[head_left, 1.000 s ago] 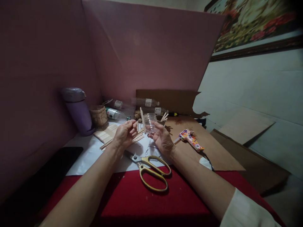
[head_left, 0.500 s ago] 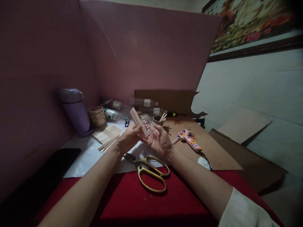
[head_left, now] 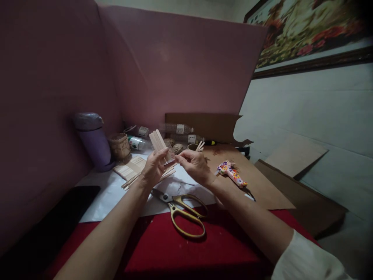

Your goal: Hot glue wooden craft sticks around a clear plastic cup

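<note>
My left hand (head_left: 154, 166) is closed around several wooden craft sticks (head_left: 157, 140), which stand side by side and lean up to the left. At their lower ends is a clear plastic piece (head_left: 169, 157), partly hidden by the fingers. The fingertips of my right hand (head_left: 194, 165) are pinched at the right edge of this plastic. Below the hands lie large scissors (head_left: 186, 214) with gold-coloured handles, blades pointing left. Loose sticks (head_left: 132, 180) and a banded bundle of sticks (head_left: 129, 167) rest on white paper (head_left: 97, 204) to the left.
A flower-patterned glue gun (head_left: 231, 173) lies on cardboard (head_left: 265, 190) at the right. Behind are clear bottles (head_left: 141, 144), a small cup with sticks (head_left: 192, 147) and twine (head_left: 177, 148). A purple tumbler (head_left: 94, 144) and a woven-looking cup (head_left: 120, 146) stand at the left.
The sticks and plastic have turned, so the sticks' flat faces now show. My right hand has gone from a spread, supporting pose to a pinch at the plastic's edge.
</note>
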Tool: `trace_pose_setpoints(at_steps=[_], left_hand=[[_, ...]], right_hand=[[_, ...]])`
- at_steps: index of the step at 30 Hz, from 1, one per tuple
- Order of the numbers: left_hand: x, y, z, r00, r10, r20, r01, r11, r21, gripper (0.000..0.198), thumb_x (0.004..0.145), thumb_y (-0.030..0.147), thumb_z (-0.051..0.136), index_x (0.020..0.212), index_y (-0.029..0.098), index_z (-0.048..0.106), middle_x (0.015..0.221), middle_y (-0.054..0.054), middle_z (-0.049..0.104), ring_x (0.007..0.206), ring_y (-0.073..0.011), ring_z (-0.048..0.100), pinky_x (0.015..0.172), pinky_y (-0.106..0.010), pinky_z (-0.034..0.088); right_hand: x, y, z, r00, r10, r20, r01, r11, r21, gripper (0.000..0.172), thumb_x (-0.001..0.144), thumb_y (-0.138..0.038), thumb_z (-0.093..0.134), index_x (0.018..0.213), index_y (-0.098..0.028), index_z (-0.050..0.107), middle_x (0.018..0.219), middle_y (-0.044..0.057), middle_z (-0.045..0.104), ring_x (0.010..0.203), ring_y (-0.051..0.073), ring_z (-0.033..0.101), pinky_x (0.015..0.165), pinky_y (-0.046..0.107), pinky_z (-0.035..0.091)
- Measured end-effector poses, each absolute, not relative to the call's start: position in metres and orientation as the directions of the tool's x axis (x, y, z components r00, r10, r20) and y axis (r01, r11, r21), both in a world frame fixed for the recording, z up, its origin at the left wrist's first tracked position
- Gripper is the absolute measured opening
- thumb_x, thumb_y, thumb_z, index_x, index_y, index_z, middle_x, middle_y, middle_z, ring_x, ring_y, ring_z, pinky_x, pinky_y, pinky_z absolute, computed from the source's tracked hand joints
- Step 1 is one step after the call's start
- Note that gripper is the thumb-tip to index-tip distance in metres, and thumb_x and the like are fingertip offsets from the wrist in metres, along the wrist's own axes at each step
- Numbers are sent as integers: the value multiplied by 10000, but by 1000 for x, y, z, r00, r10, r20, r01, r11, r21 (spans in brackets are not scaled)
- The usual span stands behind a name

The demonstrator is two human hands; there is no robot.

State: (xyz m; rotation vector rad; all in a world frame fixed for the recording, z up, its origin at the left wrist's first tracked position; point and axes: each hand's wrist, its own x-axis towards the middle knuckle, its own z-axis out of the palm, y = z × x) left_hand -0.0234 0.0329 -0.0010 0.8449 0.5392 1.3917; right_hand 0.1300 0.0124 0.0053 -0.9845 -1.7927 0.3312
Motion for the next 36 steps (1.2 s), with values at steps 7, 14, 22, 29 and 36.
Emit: trace_pose_setpoints(at_steps=[7,14,22,29,36], left_hand=[[-23,36,-4,132,987,97,-632,8,775,295,718,316,773,894,168,588,748,-25,679,628,-174,675,694,-365,605],[-20,35,0,59,996,67,-604,-17,797,324,743,404,747,879,172,567,701,-33,662,579,-174,658,619,-335,596],[-30,40,4,-112,986,122,-668,-166,726,276,760,374,713,931,213,568,770,-10,641,624,-167,657,602,-320,597],[-41,43,13,-278,955,100,-617,-257,744,341,879,506,599,1069,222,581,770,-1,630,587,-126,638,567,-231,548],[-42,43,13,-303,951,56,-599,-236,765,426,816,575,652,1041,220,584,741,10,616,532,-123,624,534,-230,516]], right_hand=[[173,16,41,-22,774,632,677,477,-561,354,875,-413,567,652,-164,682,566,14,612,545,123,501,539,243,340],[252,14,55,127,872,473,830,168,-532,254,802,-313,583,609,-174,673,550,26,655,553,151,589,550,251,395],[259,0,42,81,940,333,866,99,-491,231,803,-294,572,655,-173,701,631,39,699,570,148,606,535,244,388],[178,4,20,-267,897,354,874,380,-303,245,774,-133,559,541,-186,610,539,-13,576,461,94,402,482,257,227],[116,32,-1,-692,706,154,720,690,72,164,857,-127,578,887,-180,731,1003,86,721,860,187,629,635,272,365]])
